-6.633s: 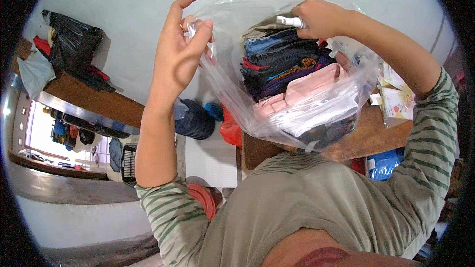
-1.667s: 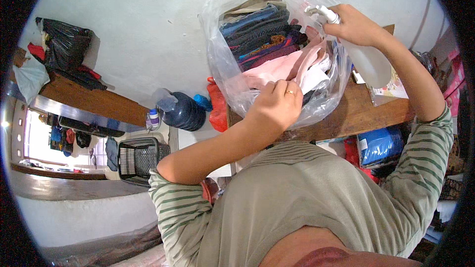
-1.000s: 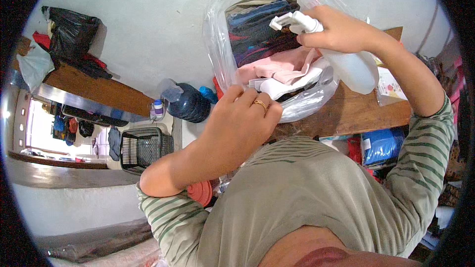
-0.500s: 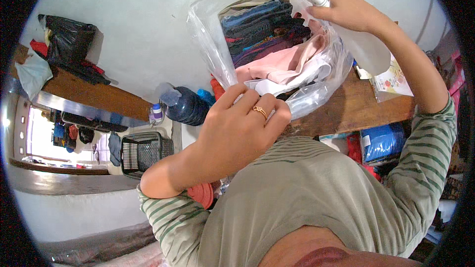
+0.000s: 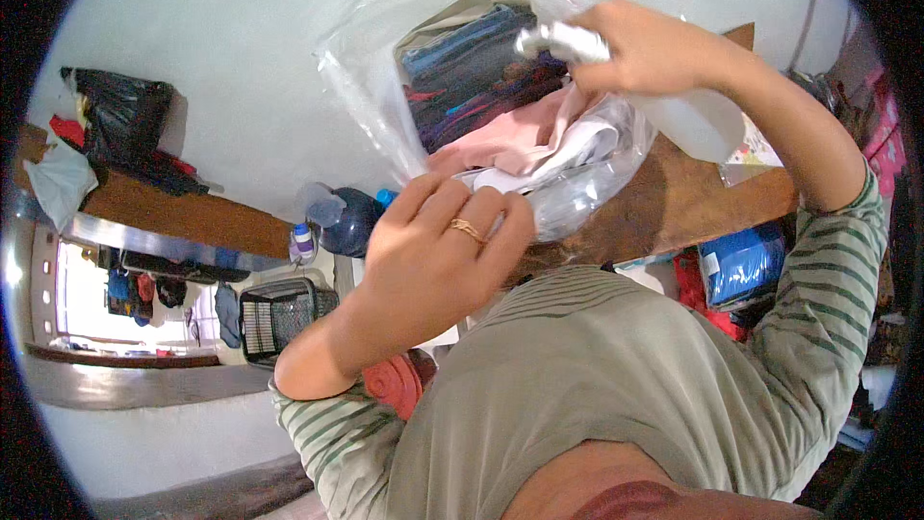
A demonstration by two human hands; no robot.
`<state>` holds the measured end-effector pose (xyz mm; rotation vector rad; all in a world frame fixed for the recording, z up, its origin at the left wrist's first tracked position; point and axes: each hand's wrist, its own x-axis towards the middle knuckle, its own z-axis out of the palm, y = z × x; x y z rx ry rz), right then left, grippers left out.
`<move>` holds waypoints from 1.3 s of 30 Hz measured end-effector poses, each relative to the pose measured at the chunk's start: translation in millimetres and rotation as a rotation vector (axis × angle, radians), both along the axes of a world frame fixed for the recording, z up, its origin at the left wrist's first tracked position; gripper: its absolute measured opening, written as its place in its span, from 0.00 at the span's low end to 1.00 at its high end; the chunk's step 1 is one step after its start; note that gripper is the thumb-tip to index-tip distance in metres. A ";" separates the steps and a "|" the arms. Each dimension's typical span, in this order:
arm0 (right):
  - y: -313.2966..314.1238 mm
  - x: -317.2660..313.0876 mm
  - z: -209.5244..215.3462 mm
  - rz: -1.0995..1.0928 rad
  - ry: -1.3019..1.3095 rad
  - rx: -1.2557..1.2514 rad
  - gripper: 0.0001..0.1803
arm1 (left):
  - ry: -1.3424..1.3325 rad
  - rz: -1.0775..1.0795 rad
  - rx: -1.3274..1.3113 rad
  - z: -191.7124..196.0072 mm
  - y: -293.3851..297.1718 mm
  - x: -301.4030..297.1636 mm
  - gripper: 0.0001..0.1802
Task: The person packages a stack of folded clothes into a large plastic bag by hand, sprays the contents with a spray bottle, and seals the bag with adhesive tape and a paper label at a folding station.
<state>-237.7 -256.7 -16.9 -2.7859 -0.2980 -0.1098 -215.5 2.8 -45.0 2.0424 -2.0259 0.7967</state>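
A clear plastic bag (image 5: 580, 204) stands on the wooden table with its mouth wide. Inside lies a stack of folded clothes (image 5: 472, 53), mostly dark and blue, with pink and white garments (image 5: 515, 140) nearest me. My left hand (image 5: 438, 246), a ring on one finger, has its fingers curled over the bag's near rim and grips it. At the bag's right side, my right hand (image 5: 659, 48) is wrapped round the neck of a spray bottle (image 5: 707, 125). Its white nozzle points left over the bag's mouth; its pale translucent body hangs below the hand.
The wooden table (image 5: 664, 197) runs right under the bag. Left of it stand a large dark blue water jug (image 5: 351, 221) and a small white-and-purple bottle (image 5: 302, 243). A dark basket (image 5: 279, 318) sits lower left. A black bag (image 5: 125, 116) rests on a ledge. Below the table is a blue package (image 5: 744, 265).
My right hand has moved left and down with the spray bottle, bringing its nozzle over the clothes. The left hand keeps its hold on the bag's rim. The whole view has shifted slightly.
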 end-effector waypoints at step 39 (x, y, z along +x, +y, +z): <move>-232.2 134.6 -339.8 -0.676 -0.677 0.614 0.34 | -0.357 0.505 -0.154 4.7 37.3 41.4 0.40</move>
